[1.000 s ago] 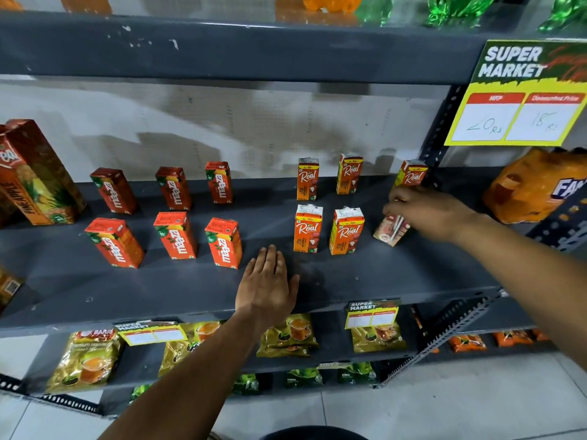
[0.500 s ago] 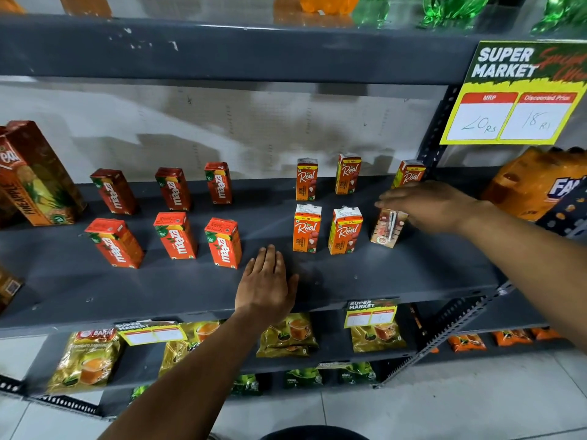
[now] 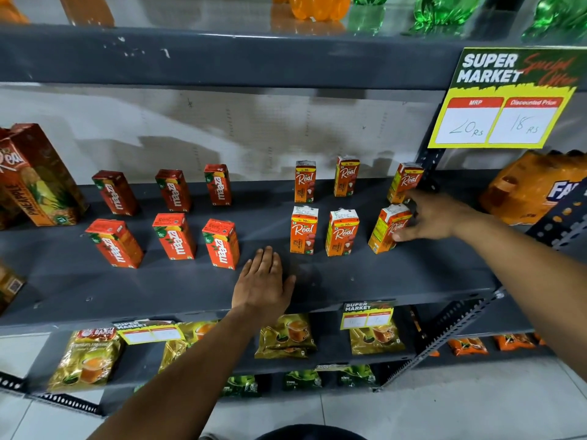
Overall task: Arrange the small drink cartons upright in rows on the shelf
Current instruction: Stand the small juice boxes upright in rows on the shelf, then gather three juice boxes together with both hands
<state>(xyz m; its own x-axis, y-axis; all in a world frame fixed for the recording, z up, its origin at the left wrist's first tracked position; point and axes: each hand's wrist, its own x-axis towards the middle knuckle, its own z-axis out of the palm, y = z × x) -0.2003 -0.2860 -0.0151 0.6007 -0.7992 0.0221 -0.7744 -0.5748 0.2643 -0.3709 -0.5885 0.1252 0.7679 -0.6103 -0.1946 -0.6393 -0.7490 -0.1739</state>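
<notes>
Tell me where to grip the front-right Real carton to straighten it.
Pinch the front-right Real carton across its narrow side faces near the top, coming from the right, where the right hand already touches it. It leans slightly, and the neighbouring carton crowds its left.

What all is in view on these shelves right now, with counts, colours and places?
Maaza cartons: six, red-orange, middle shelf left, two rows of three, upright.
Real cartons: six, orange, middle shelf right, two rows of three; front-right one tilted.
Pineapple carton: one large, red-brown, far left.
Middle shelf: grey.
Price sign: one, yellow and green, upper right.
Bottles: orange and green, top shelf; count unclear.
Tea packets: gold, lower shelf.
Orange pack: far right.
Left hand: flat on the shelf front.
Right hand: gripping the tilted carton.
</notes>
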